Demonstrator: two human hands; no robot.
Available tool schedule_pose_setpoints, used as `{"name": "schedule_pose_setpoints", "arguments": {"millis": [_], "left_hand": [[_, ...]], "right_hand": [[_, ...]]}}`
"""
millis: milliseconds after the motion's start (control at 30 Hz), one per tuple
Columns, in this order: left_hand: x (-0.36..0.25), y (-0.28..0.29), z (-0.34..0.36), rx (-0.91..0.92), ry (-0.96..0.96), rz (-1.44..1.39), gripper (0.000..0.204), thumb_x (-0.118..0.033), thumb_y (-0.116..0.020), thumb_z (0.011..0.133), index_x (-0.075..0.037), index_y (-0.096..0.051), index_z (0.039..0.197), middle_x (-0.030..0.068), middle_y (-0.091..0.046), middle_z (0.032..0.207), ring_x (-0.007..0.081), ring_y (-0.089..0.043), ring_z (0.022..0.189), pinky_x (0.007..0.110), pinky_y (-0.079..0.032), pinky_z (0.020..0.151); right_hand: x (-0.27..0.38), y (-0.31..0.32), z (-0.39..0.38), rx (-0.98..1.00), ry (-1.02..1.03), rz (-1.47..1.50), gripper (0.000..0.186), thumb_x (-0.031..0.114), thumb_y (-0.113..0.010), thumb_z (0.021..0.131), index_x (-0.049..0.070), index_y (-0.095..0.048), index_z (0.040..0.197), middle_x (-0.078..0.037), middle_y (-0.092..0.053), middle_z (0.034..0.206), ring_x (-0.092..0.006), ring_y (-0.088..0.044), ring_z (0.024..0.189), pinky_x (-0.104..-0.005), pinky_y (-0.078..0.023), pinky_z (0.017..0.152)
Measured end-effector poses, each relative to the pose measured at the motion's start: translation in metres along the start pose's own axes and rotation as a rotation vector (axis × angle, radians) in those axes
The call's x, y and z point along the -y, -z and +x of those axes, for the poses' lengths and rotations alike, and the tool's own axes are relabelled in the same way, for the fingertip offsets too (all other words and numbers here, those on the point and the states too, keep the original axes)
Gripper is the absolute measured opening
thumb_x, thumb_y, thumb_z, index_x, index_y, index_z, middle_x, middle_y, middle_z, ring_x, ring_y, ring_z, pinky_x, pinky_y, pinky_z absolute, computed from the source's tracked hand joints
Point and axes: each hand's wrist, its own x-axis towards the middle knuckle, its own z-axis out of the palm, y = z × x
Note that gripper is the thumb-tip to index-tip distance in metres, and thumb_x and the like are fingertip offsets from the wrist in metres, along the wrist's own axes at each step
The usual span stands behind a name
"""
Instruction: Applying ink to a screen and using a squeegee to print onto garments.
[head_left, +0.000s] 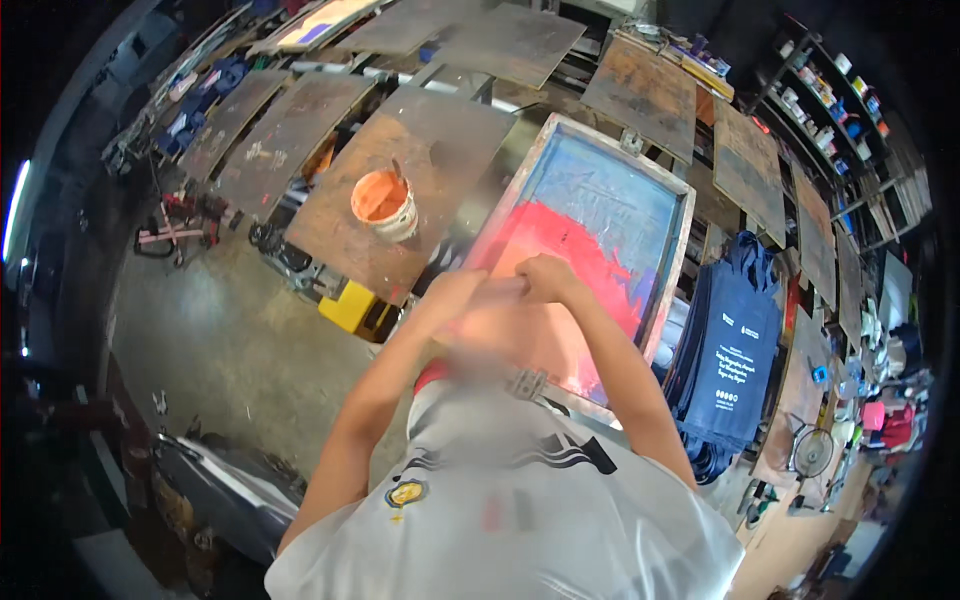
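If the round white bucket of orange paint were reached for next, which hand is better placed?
Probably the left hand: it is nearer the round white bucket of orange paint, beyond it to the left; the right hand is farther across. Both seem closed around a blurred pinkish bar.

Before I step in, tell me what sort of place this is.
Probably a screen-printing workshop: a framed screen smeared with red and orange ink, a bucket of orange paste, and several dark blue bags with white print.

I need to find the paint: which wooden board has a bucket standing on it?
The board just left of the framed screen; it alone carries the orange-filled bucket.
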Motion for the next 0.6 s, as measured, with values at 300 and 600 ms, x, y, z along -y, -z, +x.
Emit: {"name": "schedule_pose_setpoints", "arguments": {"millis": [300,600], "left_hand": [[0.012,-0.008,0.091,-0.189,-0.159,0.110,0.023,-0.010,-0.068,0.085,-0.004,-0.057,0.105,0.0236,-0.064,0.102,0.0422,-0.064,0.096,0.048,-0.051,0.079],[-0.014,-0.027,-0.051,-0.023,-0.195,0.119,0.035,-0.010,-0.070,0.081,-0.001,-0.049,0.108,0.0207,-0.055,0.113,0.0426,-0.055,0.107,0.049,-0.048,0.088]], "right_hand": [[-0.034,0.000,0.011,-0.252,-0.454,-0.151,0.025,0.026,-0.081,0.067,0.013,-0.069,0.085,-0.013,-0.070,0.090,-0.0333,-0.068,0.091,-0.0491,-0.054,0.074],[0.085,-0.052,-0.078,-0.455,-0.377,-0.094,0.008,0.010,-0.065,0.067,0.008,-0.066,0.074,-0.011,-0.065,0.081,-0.0323,-0.063,0.079,-0.0480,-0.053,0.076]]}}
